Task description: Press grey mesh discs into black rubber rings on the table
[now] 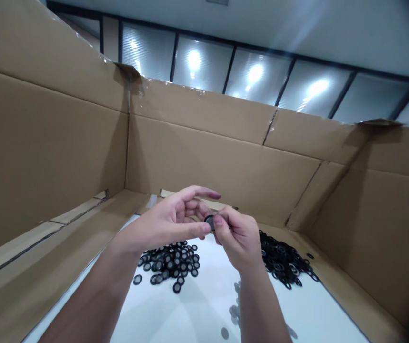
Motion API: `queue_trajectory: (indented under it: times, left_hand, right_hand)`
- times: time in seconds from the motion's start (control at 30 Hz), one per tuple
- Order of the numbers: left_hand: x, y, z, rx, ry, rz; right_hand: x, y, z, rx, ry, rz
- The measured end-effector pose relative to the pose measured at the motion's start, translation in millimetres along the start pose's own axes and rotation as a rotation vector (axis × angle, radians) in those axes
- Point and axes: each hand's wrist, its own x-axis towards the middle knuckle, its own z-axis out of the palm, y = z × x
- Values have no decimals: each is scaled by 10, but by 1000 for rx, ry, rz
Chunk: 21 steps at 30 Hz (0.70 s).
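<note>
Between my two hands, in the middle of the view, is a small black ring with a grey disc in it (210, 221). My left hand (186, 214) holds the ring's left side with thumb and fingertips, its index finger stretched out above. My right hand (238, 233) pinches the ring's right side between thumb and curled fingers. Below my left hand lies a pile of black rings with grey centres (170, 262). Beyond my right wrist is a heap of black open rings (284, 259). Loose grey discs (234, 312) lie by my right forearm, which partly hides them.
Everything lies on a white board (175, 317) inside a large cardboard box. Its left wall (50, 138), back wall (204, 157) and right wall (375, 209) rise around my hands. One stray black ring (310, 256) sits near the right wall.
</note>
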Motion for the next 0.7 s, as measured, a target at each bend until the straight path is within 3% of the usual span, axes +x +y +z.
queue_trajectory:
  times: [0.23, 0.37, 0.5, 0.6, 0.7]
  left_hand:
    - [29, -37, -20, 22, 51, -27]
    - [57, -60, 4, -28, 106, 1]
    - [74, -59, 14, -19, 152, 5]
    - [57, -46, -33, 10, 107, -20]
    - [21, -40, -121, 28, 7, -81]
  right_hand:
    - [-11, -6, 4, 90, -94, 61]
    - [-24, 51, 44, 222, -52, 129]
    - [-35, 76, 74, 206, -20, 144]
    - [-24, 42, 68, 114, -48, 103]
    - [-3, -7, 36, 24, -160, 60]
